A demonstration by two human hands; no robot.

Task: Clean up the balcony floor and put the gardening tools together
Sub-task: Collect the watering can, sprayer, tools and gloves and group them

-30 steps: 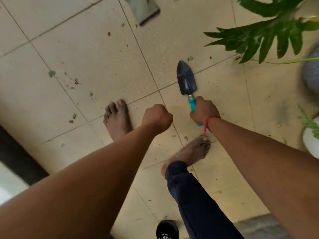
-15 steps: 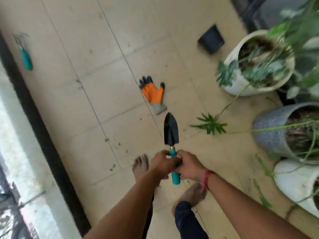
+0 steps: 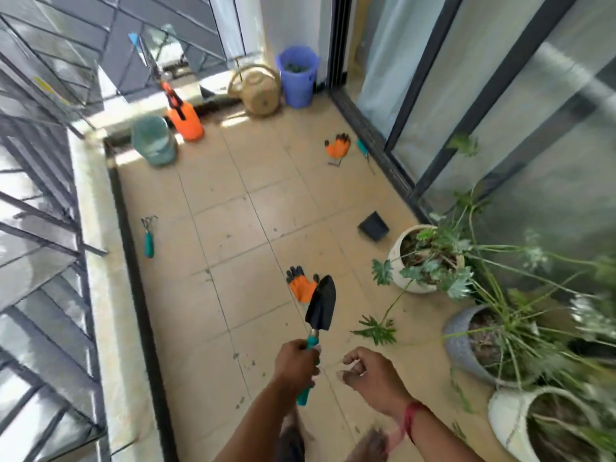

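Note:
My left hand [image 3: 295,361] grips the teal handle of a black trowel [image 3: 321,303], blade pointing away over the tiled floor. My right hand [image 3: 368,371] hovers beside it with loosely curled fingers and holds nothing. An orange glove [image 3: 300,284] lies on the floor just beyond the trowel blade. A second orange glove [image 3: 338,147] lies far off near the sliding door. A teal-handled hand rake [image 3: 148,236] lies by the left wall. Another small teal tool [image 3: 362,149] lies along the door track. Bits of dirt and leaf dot the tiles.
Three plant pots [image 3: 405,258] with sprawling leaves crowd the right side. A small black pot [image 3: 373,226] lies tipped on the floor. At the far end stand a green bucket [image 3: 154,141], an orange sprayer [image 3: 185,119], a watering can [image 3: 258,90] and a blue bin [image 3: 297,76].
The trowel passed from my right hand to my left hand. My right hand let go and moved aside. The view lifted from my feet to the whole balcony.

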